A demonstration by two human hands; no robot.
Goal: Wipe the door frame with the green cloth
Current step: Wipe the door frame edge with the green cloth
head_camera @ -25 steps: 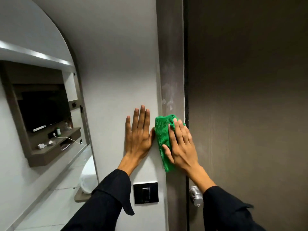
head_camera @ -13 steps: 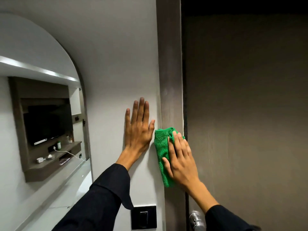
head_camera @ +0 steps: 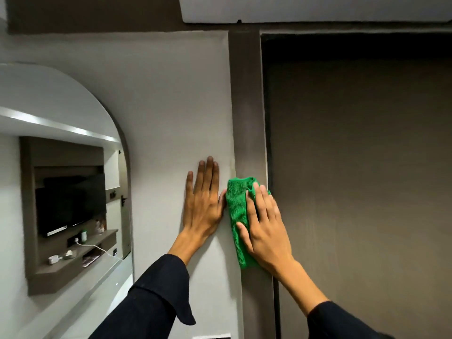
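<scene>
The brown door frame (head_camera: 247, 106) runs vertically up the middle of the view, between the white wall and the brown door (head_camera: 354, 167). A green cloth (head_camera: 237, 211) lies folded against the frame's left post. My right hand (head_camera: 265, 231) presses flat on the cloth, fingers spread over it and pointing up. To the left of the post, my left hand (head_camera: 204, 204) rests flat on the white wall (head_camera: 171, 118) with its fingers together, thumb almost touching the cloth. Both arms wear dark sleeves.
An arched opening (head_camera: 73, 167) at the left shows a television (head_camera: 71, 204) and a shelf with small items and a white cable. The top of a wall switch (head_camera: 211, 336) peeks in at the bottom edge. A white ceiling panel (head_camera: 305, 8) is overhead.
The view has tilted upward, bringing the top of the door frame into sight and dropping the door knob out of view. My right hand and the cloth have slid up the post; the left hand stays on the wall.
</scene>
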